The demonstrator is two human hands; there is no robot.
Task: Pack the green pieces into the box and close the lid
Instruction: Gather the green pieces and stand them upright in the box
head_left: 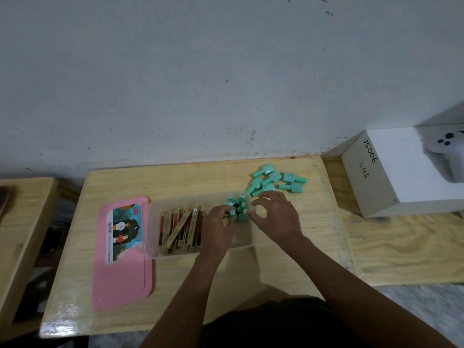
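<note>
Both hands reach into the translucent plastic box [200,249], at its far right corner. The left hand [219,228] pinches the cap of one upright mint-green bottle [233,214], and the right hand [276,217], fingers curled, steadies the standing green cluster [237,203], likely to pack it tight. More loose green bottles [276,180] lie near the desk's [188,179] far right corner; the pink lid [123,272] waits left.
</note>
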